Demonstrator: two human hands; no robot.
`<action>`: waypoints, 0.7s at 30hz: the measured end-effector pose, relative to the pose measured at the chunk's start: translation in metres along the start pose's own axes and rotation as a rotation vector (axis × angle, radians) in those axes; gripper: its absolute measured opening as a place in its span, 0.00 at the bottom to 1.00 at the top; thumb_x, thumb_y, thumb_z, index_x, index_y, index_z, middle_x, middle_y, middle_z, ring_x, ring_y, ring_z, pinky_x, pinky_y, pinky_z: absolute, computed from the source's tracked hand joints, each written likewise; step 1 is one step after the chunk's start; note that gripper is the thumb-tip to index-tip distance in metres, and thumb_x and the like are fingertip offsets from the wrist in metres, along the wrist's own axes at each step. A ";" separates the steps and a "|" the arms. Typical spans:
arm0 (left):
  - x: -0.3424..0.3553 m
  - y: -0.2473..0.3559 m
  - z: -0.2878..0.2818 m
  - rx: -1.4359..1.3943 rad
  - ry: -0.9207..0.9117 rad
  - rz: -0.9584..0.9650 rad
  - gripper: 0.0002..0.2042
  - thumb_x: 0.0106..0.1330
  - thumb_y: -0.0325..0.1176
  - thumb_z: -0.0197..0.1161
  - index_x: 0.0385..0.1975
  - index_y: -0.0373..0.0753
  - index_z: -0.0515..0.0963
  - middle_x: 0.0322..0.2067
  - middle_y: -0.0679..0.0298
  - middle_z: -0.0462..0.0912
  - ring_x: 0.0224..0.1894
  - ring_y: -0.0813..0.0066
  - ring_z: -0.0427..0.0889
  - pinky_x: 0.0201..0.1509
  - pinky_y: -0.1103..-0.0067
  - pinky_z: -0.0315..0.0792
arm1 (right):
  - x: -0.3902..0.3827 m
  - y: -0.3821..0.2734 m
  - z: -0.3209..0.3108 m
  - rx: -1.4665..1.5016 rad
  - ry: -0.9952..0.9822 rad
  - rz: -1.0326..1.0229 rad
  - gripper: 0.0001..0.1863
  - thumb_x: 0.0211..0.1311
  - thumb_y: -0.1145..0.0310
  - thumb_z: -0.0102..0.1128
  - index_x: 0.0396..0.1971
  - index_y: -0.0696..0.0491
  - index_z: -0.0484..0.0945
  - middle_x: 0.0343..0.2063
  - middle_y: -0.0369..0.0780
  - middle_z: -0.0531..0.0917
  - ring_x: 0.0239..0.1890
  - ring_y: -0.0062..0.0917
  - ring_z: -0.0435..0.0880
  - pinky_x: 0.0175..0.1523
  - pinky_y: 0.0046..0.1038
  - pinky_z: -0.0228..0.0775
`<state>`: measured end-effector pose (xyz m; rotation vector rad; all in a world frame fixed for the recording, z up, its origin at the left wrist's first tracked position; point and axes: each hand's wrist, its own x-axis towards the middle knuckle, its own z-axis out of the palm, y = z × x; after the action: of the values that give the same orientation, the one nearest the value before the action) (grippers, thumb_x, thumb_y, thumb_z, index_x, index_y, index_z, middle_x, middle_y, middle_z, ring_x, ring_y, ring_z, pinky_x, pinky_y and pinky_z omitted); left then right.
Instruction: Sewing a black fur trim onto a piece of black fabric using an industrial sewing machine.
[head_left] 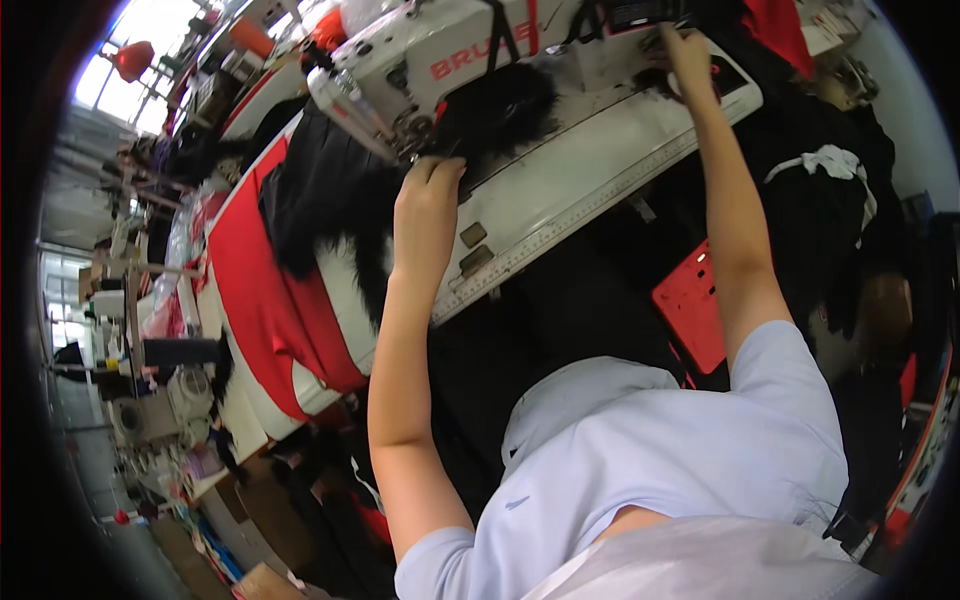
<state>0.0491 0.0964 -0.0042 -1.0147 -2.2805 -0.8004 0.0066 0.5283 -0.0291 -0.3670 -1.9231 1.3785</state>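
Note:
A white sewing machine (480,50) with red lettering stands across the top of the view on a pale worktable (590,150). My left hand (428,205) is at the needle end, its fingertips pressed together beside the presser foot (412,152). What they pinch, if anything, is too small to make out. Black furry fabric (345,200) lies left of that hand, and more black fur (510,105) sits under the machine's arm. Far to the right, my right hand (690,65) reaches to the machine's right end, below a dark panel. Its fingers look closed together; anything in them is hidden.
Red cloth (270,280) drapes over the table's left part. A ruler strip (570,215) runs along the front edge. Below it hangs a red perforated plastic piece (695,305). Dark cloth with a white tie (830,165) hangs at right. Shelves and other machines crowd the left.

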 end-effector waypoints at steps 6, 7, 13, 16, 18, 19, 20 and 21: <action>0.007 -0.005 -0.006 -0.011 0.035 -0.047 0.04 0.60 0.23 0.63 0.33 0.33 0.80 0.32 0.55 0.81 0.35 0.55 0.81 0.38 0.69 0.76 | -0.017 -0.004 -0.017 0.070 0.014 -0.054 0.20 0.68 0.61 0.57 0.43 0.68 0.77 0.36 0.46 0.85 0.38 0.28 0.87 0.43 0.24 0.78; 0.009 -0.006 -0.006 -0.061 0.017 -0.067 0.04 0.61 0.23 0.63 0.34 0.34 0.80 0.33 0.56 0.81 0.35 0.56 0.81 0.39 0.70 0.76 | -0.031 -0.013 -0.011 -0.102 0.140 -0.257 0.17 0.68 0.63 0.58 0.41 0.65 0.77 0.32 0.44 0.84 0.32 0.26 0.85 0.37 0.23 0.74; 0.005 -0.009 -0.017 -0.176 -0.051 -0.169 0.03 0.63 0.25 0.63 0.34 0.34 0.80 0.34 0.58 0.83 0.35 0.59 0.82 0.39 0.73 0.76 | -0.154 -0.091 0.045 -0.103 -0.163 -0.410 0.06 0.73 0.70 0.50 0.43 0.56 0.72 0.31 0.42 0.83 0.33 0.26 0.81 0.40 0.26 0.71; 0.004 -0.014 -0.018 -0.259 -0.043 -0.193 0.03 0.63 0.25 0.62 0.34 0.33 0.80 0.34 0.58 0.83 0.35 0.60 0.83 0.39 0.74 0.75 | -0.189 -0.101 0.080 0.331 -0.673 -0.047 0.12 0.75 0.65 0.47 0.49 0.57 0.71 0.28 0.37 0.81 0.32 0.21 0.79 0.41 0.24 0.70; 0.007 -0.010 -0.019 -0.268 -0.058 -0.209 0.03 0.63 0.25 0.62 0.35 0.33 0.80 0.34 0.57 0.83 0.35 0.60 0.83 0.40 0.73 0.76 | -0.196 -0.105 0.095 0.339 -0.792 0.056 0.17 0.74 0.59 0.51 0.51 0.56 0.72 0.27 0.33 0.75 0.29 0.17 0.73 0.37 0.21 0.66; 0.008 -0.010 -0.019 -0.275 -0.063 -0.206 0.04 0.63 0.25 0.62 0.35 0.33 0.80 0.34 0.57 0.83 0.35 0.60 0.83 0.40 0.73 0.76 | -0.203 -0.115 0.104 0.269 -0.783 0.072 0.20 0.73 0.55 0.53 0.52 0.56 0.72 0.26 0.31 0.72 0.27 0.14 0.68 0.35 0.19 0.64; 0.008 -0.010 -0.019 -0.282 -0.066 -0.201 0.04 0.63 0.25 0.62 0.35 0.33 0.80 0.34 0.57 0.83 0.35 0.60 0.83 0.40 0.73 0.76 | -0.207 -0.120 0.112 0.217 -0.730 0.028 0.20 0.65 0.54 0.64 0.45 0.55 0.79 0.27 0.33 0.79 0.31 0.16 0.75 0.39 0.23 0.68; 0.008 -0.010 -0.018 -0.279 -0.065 -0.202 0.04 0.63 0.25 0.62 0.35 0.33 0.80 0.34 0.57 0.83 0.35 0.60 0.83 0.40 0.73 0.76 | -0.209 -0.118 0.120 0.220 -0.732 0.027 0.20 0.65 0.54 0.64 0.45 0.55 0.79 0.27 0.33 0.79 0.31 0.16 0.75 0.39 0.23 0.68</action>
<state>0.0405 0.0825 0.0106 -0.9481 -2.4000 -1.2135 0.0890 0.2730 -0.0232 0.2642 -2.2881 1.8943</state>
